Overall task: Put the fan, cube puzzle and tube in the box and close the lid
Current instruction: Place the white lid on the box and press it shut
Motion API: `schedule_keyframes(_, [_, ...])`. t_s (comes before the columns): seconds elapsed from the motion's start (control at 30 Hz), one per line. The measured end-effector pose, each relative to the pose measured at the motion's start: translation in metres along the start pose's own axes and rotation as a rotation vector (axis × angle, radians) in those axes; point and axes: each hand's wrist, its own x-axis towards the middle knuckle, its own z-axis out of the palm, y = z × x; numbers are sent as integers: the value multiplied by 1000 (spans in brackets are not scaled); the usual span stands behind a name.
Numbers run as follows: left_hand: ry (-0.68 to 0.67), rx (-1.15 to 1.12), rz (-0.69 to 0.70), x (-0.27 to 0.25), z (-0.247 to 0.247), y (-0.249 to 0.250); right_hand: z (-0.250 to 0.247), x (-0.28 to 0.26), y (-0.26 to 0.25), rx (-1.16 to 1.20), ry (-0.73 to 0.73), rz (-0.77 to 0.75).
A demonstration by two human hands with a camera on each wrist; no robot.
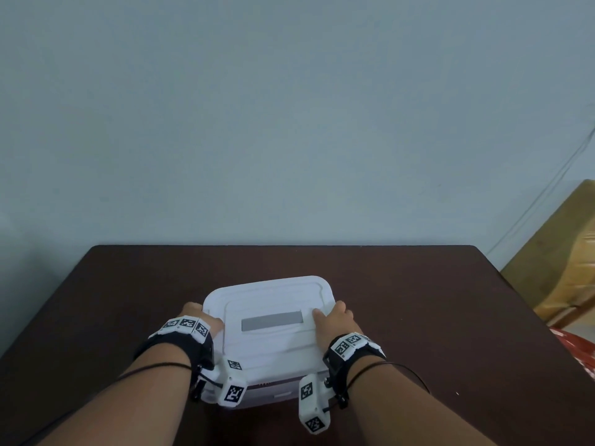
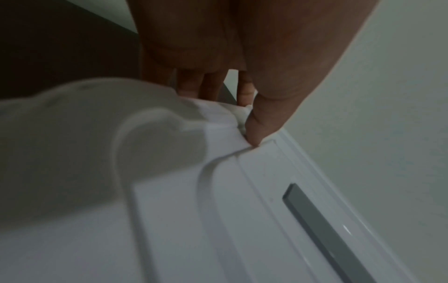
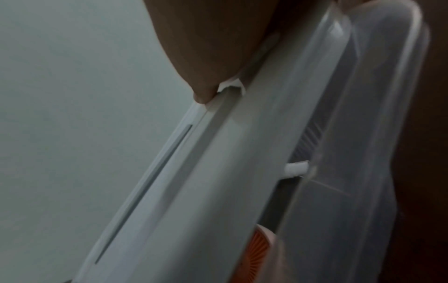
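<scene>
A white lid (image 1: 270, 300) with a grey strip (image 1: 272, 320) lies over the translucent box (image 1: 277, 395) on the dark table (image 1: 418, 300). My left hand (image 1: 201, 313) grips the lid's left edge, with the thumb (image 2: 257, 122) on top and the fingers (image 2: 208, 82) down the side. My right hand (image 1: 335, 317) grips the right edge, thumb (image 3: 206, 67) on the lid (image 3: 194, 172). In the right wrist view a gap shows between the lid and the box wall (image 3: 351, 172). Through it I see the orange fan (image 3: 257, 254) and a white tube end (image 3: 297, 168). The cube puzzle is hidden.
The table's far edge meets a pale wall (image 1: 289, 123). A brown cardboard box (image 1: 566, 252) and a red item (image 1: 576, 352) sit off the table to the right. A thin cable (image 1: 541, 194) runs down the wall there.
</scene>
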Motion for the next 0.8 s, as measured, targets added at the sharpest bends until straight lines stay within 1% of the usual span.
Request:
schedule_keyframes(0.03, [0,-25,1,18,6,-6,-2,1,2,12,-20,-16])
schedule_keyframes(0.1, [-20,-32,1,22,7,-8,-6,1,7,53,-59,-70])
schedule_keyframes(0.17, [-43,-41,-4,10,2,-5,-8,3,10,95,-92,-100])
schedule_keyframes(0.33, [-41,-66,17,-16,-8,0,-14,6,18,223,-168,-105])
schedule_keyframes(0.5, [-20,-156,28,-46,-12,2,-15,10,21,222,-162,-41])
schedule_keyframes(0.6, [-7,-206,39,-56,-14,1,-14,14,21,259,-143,-115])
schedule_keyframes(0.67, [-21,-178,51,-57,-14,2,-18,19,19,293,-165,-134])
schedule_keyframes(0.73, [-35,-127,55,-53,-14,1,-20,25,18,324,-178,-102])
schedule_keyframes(0.8, [-43,-85,53,-49,-13,-1,-18,28,19,335,-161,-65])
